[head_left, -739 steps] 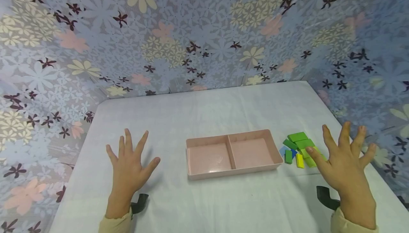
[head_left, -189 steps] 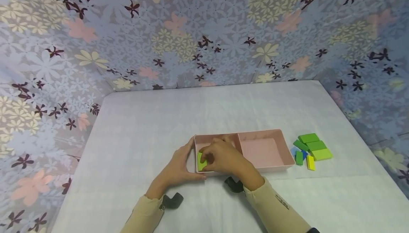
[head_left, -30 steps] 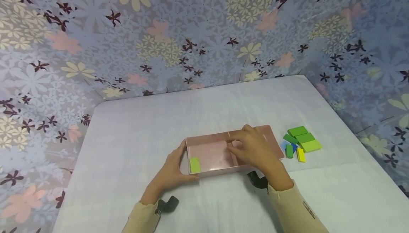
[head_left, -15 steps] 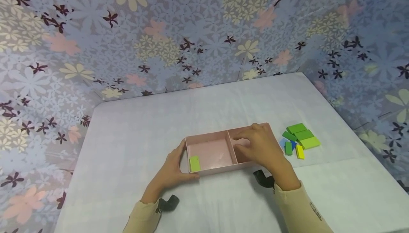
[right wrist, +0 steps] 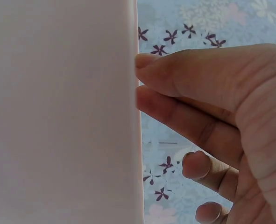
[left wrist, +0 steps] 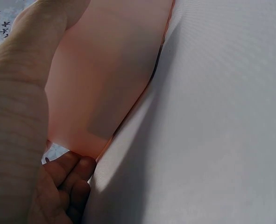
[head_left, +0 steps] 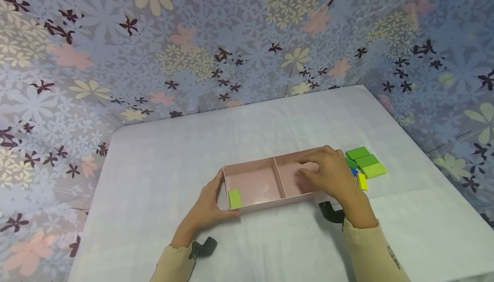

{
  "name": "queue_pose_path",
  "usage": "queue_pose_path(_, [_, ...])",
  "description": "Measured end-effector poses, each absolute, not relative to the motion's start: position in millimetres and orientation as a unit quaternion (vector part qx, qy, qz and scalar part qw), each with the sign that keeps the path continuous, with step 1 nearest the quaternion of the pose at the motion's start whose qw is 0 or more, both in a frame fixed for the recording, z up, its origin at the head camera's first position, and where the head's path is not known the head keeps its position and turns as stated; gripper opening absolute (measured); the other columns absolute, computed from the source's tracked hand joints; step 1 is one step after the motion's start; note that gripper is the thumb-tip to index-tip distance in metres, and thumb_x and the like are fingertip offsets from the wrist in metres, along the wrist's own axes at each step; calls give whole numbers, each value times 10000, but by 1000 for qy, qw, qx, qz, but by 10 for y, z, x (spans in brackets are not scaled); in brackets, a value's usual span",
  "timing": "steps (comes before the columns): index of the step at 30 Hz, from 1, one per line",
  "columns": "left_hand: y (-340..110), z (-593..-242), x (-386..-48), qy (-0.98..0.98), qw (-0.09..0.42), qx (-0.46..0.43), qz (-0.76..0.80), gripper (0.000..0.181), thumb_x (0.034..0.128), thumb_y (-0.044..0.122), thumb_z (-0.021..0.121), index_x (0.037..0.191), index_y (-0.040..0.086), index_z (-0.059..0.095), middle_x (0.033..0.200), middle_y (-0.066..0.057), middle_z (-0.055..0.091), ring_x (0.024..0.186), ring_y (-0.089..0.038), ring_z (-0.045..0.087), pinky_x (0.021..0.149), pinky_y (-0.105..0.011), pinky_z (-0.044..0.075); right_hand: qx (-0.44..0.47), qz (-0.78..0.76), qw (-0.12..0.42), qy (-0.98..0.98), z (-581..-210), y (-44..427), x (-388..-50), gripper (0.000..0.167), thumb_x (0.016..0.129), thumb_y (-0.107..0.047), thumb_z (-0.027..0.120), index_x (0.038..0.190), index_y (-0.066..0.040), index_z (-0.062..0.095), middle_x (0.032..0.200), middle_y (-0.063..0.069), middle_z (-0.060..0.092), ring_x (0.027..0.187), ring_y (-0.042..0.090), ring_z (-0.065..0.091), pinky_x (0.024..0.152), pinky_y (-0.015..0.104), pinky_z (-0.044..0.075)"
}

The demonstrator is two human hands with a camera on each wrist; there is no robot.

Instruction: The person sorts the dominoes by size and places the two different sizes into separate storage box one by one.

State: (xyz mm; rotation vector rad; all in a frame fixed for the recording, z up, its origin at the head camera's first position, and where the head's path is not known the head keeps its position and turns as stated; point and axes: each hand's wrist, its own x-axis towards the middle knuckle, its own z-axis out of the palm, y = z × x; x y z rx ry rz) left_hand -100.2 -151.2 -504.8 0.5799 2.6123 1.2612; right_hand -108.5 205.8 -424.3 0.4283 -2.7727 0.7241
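A pink box [head_left: 254, 183] with two compartments stands on the white-covered table in the head view. My left hand [head_left: 207, 204] grips its left end, thumb along the front wall and fingers round the left wall. A lime-green block [head_left: 234, 198] lies in the left compartment's front left corner. Over the right compartment is my right hand [head_left: 333, 177], thumb and index finger apart with nothing between them. To its right lie green blocks [head_left: 366, 160], a lime block [head_left: 373, 171], a yellow block [head_left: 362, 182] and a partly hidden blue block [head_left: 353, 172].
The white cloth [head_left: 185, 144] covers the table around the box. Flower-patterned fabric [head_left: 231, 37] rises behind and at both sides of the table.
Over the last second my right hand has moved right from the divider, across the right compartment towards the loose blocks. The left hand keeps its hold. Earlier both hands were spread, away from the box.
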Motion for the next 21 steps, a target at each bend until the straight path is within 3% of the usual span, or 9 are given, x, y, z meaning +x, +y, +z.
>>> queue_pose_path(7, [-1506, -5076, -989, 882, 98, 191, 420, 1352, 643, 574, 895, 1635, 202, 55, 1665, 22, 225, 1529, -252, 209, 1209, -529, 190, 146, 235, 139, -951, -4230, 2175, -1074, 212, 775, -161, 868, 973, -119, 805, 872, -1, 758, 813, 215, 538, 719, 380, 288])
queue_pose_path(13, [-1512, -5063, -1001, 884, 104, 179, 419, 1347, 636, 608, 886, 1631, 275, 41, 1661, 62, 226, 1530, -238, 204, 1208, -538, 187, 117, 241, 114, -957, -4215, 2245, -1067, 189, 814, -183, 835, 991, -121, 806, 732, -17, 665, 790, 214, 498, 756, 396, 303])
queue_pose_path(21, [-1512, -5067, -1009, 881, 117, 184, 420, 1344, 645, 620, 876, 1626, 288, 19, 1661, 65, 218, 1537, -209, 182, 1220, -506, 166, 100, 239, 102, -961, -4167, 2345, -1035, 221, 829, -177, 820, 1031, -90, 799, 773, 47, 689, 788, 234, 494, 760, 423, 359])
